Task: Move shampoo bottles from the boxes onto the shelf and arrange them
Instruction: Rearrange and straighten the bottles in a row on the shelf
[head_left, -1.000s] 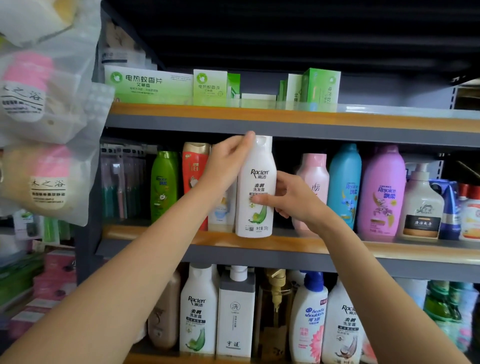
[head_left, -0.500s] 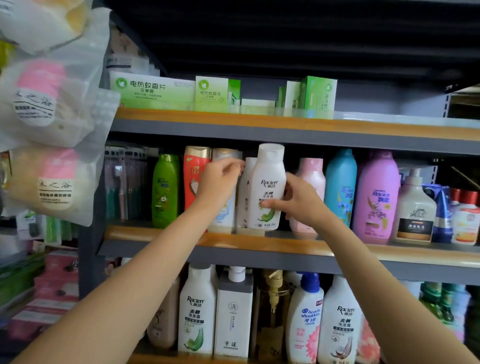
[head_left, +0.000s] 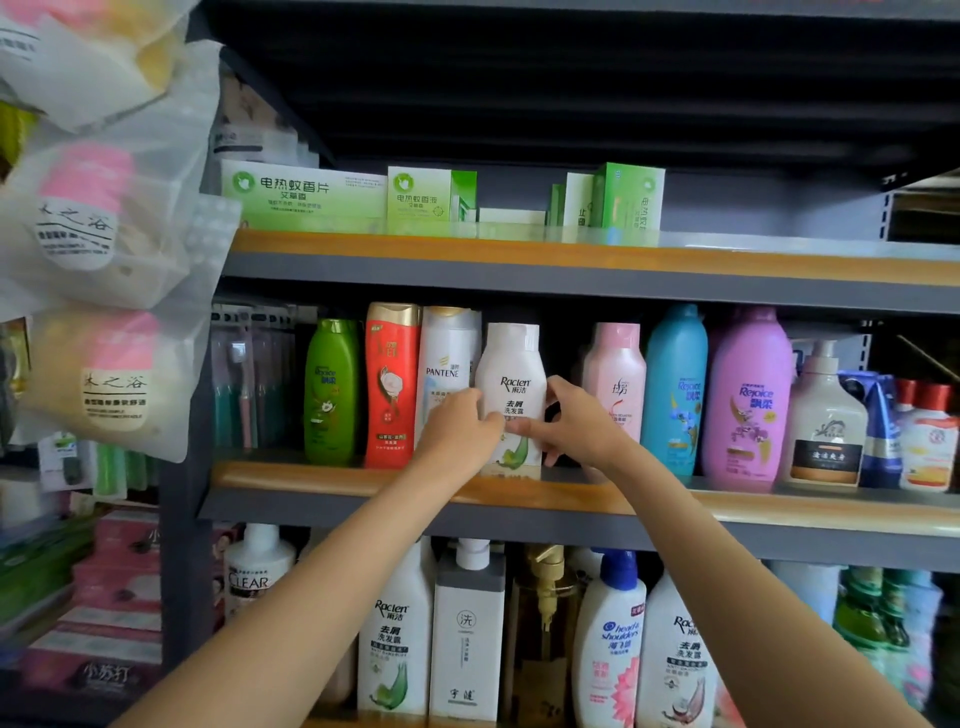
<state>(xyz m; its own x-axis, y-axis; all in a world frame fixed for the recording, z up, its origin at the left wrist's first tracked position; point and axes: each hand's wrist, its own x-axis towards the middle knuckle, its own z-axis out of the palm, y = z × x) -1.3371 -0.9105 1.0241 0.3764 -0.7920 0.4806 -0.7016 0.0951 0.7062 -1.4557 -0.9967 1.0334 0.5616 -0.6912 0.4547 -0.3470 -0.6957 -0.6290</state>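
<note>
1. Two bare forearms reach up from the bottom edge toward the middle shelf, a grey metal board with a rounded wooden front lip.
2. The left hand grips the left side of a white shampoo bottle; its fingers are curled round the bottle's lower body, over part of the label.
3. The right hand holds the bottle's right side, with the thumb laid across the front label and the other fingers wrapped narrowly behind.
4. The white shampoo bottle stands upright on the middle shelf, near its front lip. It is smooth, glossy plastic with rounded shoulders, a flat cap and a green leaf print low on the label.
5. Just left of it stands a pale Pantene bottle, then a red bottle with a gold cap and a green bottle.
6. Just right of it are a pink bottle, a blue bottle and a large rounded purple bottle.
7. Farther up, green cardboard boxes sit on the top shelf.
</note>
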